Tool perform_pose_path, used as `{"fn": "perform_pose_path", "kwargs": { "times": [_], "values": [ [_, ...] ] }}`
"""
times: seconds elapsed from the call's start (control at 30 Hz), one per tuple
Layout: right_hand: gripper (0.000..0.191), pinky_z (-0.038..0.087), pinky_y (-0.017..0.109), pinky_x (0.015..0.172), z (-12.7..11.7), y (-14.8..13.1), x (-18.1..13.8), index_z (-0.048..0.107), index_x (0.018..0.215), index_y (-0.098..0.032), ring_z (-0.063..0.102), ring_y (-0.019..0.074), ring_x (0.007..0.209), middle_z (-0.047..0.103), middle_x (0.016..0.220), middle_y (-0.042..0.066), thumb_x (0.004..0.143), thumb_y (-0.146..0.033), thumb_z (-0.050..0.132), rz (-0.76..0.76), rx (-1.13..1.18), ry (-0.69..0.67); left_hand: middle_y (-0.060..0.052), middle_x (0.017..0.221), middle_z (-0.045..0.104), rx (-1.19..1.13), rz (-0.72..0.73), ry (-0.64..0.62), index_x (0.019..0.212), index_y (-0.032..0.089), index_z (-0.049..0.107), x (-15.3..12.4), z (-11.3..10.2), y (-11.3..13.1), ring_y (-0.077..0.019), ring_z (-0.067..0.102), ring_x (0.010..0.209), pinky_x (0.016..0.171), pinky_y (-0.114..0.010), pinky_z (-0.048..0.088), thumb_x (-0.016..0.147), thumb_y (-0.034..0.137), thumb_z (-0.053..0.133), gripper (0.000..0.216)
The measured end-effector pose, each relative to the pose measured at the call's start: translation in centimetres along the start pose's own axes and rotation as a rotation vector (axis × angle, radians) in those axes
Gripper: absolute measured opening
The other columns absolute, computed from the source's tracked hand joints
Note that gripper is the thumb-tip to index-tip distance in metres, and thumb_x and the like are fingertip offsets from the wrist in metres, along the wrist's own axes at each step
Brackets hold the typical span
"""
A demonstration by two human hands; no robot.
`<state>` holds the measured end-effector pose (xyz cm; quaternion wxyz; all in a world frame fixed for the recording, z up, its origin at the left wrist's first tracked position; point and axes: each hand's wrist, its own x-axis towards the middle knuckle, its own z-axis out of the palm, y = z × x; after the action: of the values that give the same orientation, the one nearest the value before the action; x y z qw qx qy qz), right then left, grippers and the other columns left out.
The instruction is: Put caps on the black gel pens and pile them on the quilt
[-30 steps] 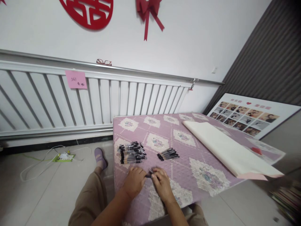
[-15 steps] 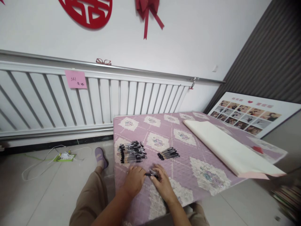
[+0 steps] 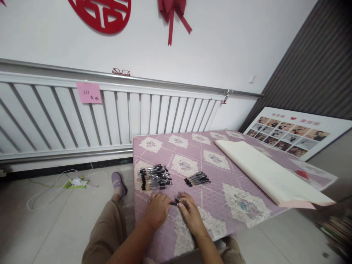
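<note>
In the head view, the left hand and right hand are both closed, pinching a dark pen between them near a pen pile.

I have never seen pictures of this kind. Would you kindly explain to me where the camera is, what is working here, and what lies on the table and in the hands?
There is no machine here, only a left hand and a right hand, both bare. They belong to whoever wears the camera: it sits on the head and looks forward and down. The table wears a purple patterned cloth. On it lie a larger bunch of pens, a smaller bunch to its right, and a cream sheet farther right. Both hands hold what looks like a dark pen, mostly covered by them.
</note>
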<state>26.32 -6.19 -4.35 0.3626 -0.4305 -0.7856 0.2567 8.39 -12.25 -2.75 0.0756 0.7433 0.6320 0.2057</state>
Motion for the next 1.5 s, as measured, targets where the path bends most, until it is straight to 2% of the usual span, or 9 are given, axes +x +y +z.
{"fn": "perform_pose_path", "kwargs": {
  "times": [0.17, 0.33, 0.53, 0.63, 0.87, 1.23, 1.37, 1.5],
  "values": [
    [0.026, 0.037, 0.05, 0.102, 0.22, -0.09, -0.02, 0.069, 0.076, -0.024, 0.052, 0.0284, 0.116, 0.068, 0.108, 0.009, 0.087, -0.037, 0.049, -0.036, -0.059, -0.037, -0.001, 0.099, 0.061, -0.005, 0.002, 0.011, 0.098, 0.024, 0.058, -0.07, -0.19, 0.04, -0.0195, 0.051, 0.099, 0.091, -0.037, 0.031, 0.096, 0.027, 0.043, 0.016],
    [0.024, 0.041, 0.046, 0.098, 0.13, -0.12, 0.03, 0.068, 0.073, -0.024, 0.056, 0.0266, 0.11, 0.067, 0.106, 0.009, 0.085, -0.036, 0.052, -0.013, -0.013, -0.018, -0.001, 0.098, 0.061, -0.009, 0.015, 0.01, 0.097, 0.024, 0.058, -0.07, -0.3, 0.12, -0.0201, 0.052, 0.098, 0.09, -0.038, 0.032, 0.096, 0.027, 0.042, 0.016],
    [0.014, 0.04, 0.044, 0.1, 0.08, 0.0, 0.06, 0.068, 0.08, -0.024, 0.056, 0.026, 0.112, 0.066, 0.11, 0.009, 0.08, -0.034, 0.058, 0.02, 0.072, -0.021, -0.002, 0.098, 0.061, -0.017, 0.011, 0.014, 0.098, 0.023, 0.057, -0.1, -0.25, 0.07, -0.0201, 0.051, 0.099, 0.091, -0.037, 0.031, 0.096, 0.026, 0.042, 0.016],
    [0.016, 0.039, 0.044, 0.101, 0.01, -0.22, 0.1, 0.066, 0.087, -0.024, 0.055, 0.0258, 0.114, 0.065, 0.113, 0.009, 0.078, -0.035, 0.06, 0.032, 0.091, -0.005, -0.002, 0.1, 0.06, -0.019, 0.01, 0.013, 0.099, 0.023, 0.057, -0.13, -0.32, 0.05, -0.0197, 0.05, 0.1, 0.092, -0.037, 0.03, 0.095, 0.025, 0.043, 0.015],
    [0.025, 0.038, 0.047, 0.101, -0.03, -0.55, 0.19, 0.067, 0.074, -0.024, 0.055, 0.0263, 0.112, 0.068, 0.106, 0.009, 0.085, -0.039, 0.051, 0.001, -0.01, -0.047, -0.001, 0.099, 0.06, -0.008, 0.02, -0.005, 0.097, 0.024, 0.058, -0.11, -0.47, 0.14, -0.0196, 0.05, 0.1, 0.092, -0.037, 0.03, 0.095, 0.025, 0.044, 0.014],
    [0.008, 0.039, 0.044, 0.101, -0.2, -0.16, 0.13, 0.066, 0.079, -0.024, 0.055, 0.0256, 0.115, 0.066, 0.113, 0.009, 0.075, -0.028, 0.06, 0.027, 0.096, -0.042, -0.001, 0.1, 0.06, 0.002, 0.003, -0.025, 0.098, 0.023, 0.057, -0.04, -0.39, 0.22, -0.0194, 0.05, 0.101, 0.092, -0.036, 0.03, 0.096, 0.026, 0.041, 0.016],
    [0.016, 0.04, 0.044, 0.101, -0.12, -0.3, 0.16, 0.065, 0.087, -0.023, 0.054, 0.0259, 0.116, 0.065, 0.116, 0.01, 0.074, -0.032, 0.062, 0.033, 0.101, -0.019, -0.001, 0.101, 0.06, -0.002, -0.004, -0.03, 0.099, 0.023, 0.057, 0.01, -0.5, 0.15, -0.0191, 0.051, 0.1, 0.091, -0.036, 0.032, 0.097, 0.025, 0.039, 0.018],
    [0.024, 0.037, 0.048, 0.102, -0.03, -0.59, 0.22, 0.067, 0.076, -0.023, 0.054, 0.0269, 0.115, 0.068, 0.109, 0.01, 0.084, -0.039, 0.051, 0.009, -0.006, -0.054, -0.001, 0.101, 0.06, -0.002, 0.005, -0.036, 0.099, 0.024, 0.057, -0.01, -0.64, 0.2, -0.0188, 0.051, 0.101, 0.091, -0.035, 0.031, 0.096, 0.025, 0.04, 0.017]
  ]
}}
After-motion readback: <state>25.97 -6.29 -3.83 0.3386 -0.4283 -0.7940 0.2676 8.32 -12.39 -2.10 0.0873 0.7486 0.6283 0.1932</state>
